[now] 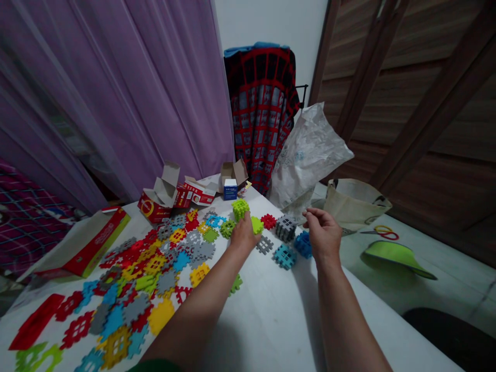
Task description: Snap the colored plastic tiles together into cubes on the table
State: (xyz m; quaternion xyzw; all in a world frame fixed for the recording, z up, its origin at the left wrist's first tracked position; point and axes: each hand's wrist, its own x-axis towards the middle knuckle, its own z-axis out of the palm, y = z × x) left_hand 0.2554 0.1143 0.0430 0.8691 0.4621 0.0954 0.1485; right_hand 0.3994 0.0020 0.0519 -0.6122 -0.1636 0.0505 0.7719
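With fingers (313, 217) pressed together at the tips on the right hand (325, 233), near the blue cube (304, 244), with nothing plainly visible between; on the left hand (245, 233), with fingers mostly hidden against the lime-green cube (241, 207), cannot tell whether gripping. In the head view, apparently joined already: grey cube (285, 228), teal block (284, 257). Still loose, in a wide spread: many interlocking plastic tiles (155, 264).

White table strewn with toy tiles

A white table (267, 310) fills the lower middle; colourful notched tiles (155, 264) litter its lower left. I see opened cartons (153, 209) behind them, and a grey block (285, 228) right of centre.
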